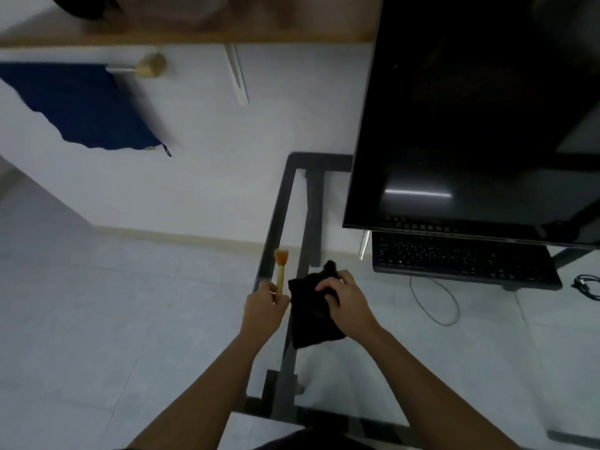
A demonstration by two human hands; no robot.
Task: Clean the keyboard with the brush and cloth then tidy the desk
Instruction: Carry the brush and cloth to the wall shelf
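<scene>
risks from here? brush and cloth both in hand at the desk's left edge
1. The cloth, gripped by the right hand, lies at the desk's left rim; a pull could drag it off.
2. The left hand holds the brush low on its handle, over the rim; a loose grip may drop it.
3. The monitor overlaps the keyboard's far rows in this view; brushing there may bump it.

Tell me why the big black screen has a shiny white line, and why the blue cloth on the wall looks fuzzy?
Head view: the white streak on the flat black monitor screen is glare, a light reflecting; the hanging dark blue cloth looks smeared, likely from camera motion; the wide lens bends the edges.
</scene>
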